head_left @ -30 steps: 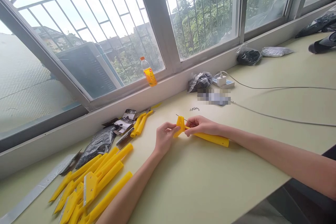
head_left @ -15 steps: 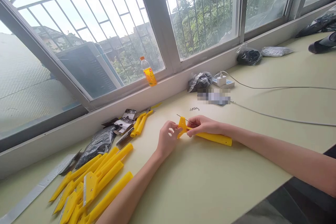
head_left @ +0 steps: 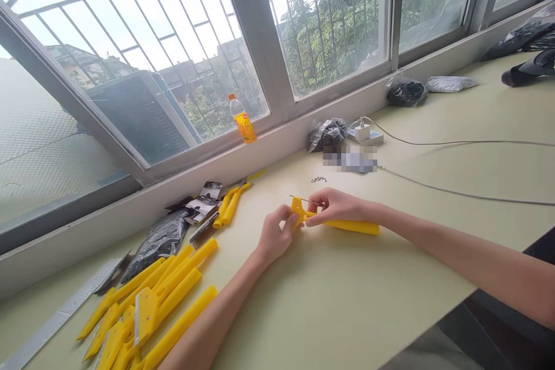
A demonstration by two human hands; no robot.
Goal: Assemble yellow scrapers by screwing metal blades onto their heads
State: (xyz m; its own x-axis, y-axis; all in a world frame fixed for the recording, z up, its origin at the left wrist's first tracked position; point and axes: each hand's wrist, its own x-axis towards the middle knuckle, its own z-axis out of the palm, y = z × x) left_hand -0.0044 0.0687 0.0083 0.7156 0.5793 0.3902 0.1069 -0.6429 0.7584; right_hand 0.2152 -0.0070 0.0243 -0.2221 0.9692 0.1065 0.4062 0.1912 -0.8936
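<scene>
Near the middle of the pale table, my left hand [head_left: 277, 232] pinches the head of a yellow scraper [head_left: 354, 226]. Its handle points right, beneath my right wrist. My right hand [head_left: 332, 206] is closed at the scraper's neck, and a thin metal rod [head_left: 298, 198] sticks out from its fingers across the scraper head. Whether those fingers also grip the neck is hard to tell. Small screws [head_left: 318, 179] lie just behind the hands. A pile of yellow scrapers [head_left: 177, 292], some with blades showing, rests to the left beside my left forearm.
Black plastic bags [head_left: 158, 240], dark cards [head_left: 203, 205] and more yellow handles [head_left: 232, 205] lie at left. An orange-capped bottle [head_left: 244, 124] stands on the window ledge. Behind the hands are a blurred-out object [head_left: 353, 162], a power strip [head_left: 368, 137] and cables [head_left: 437, 188].
The view has shifted slightly. The scraper head has turned a little in my left hand, whose fingers now sit lower on it. The rod is still in my right hand.
</scene>
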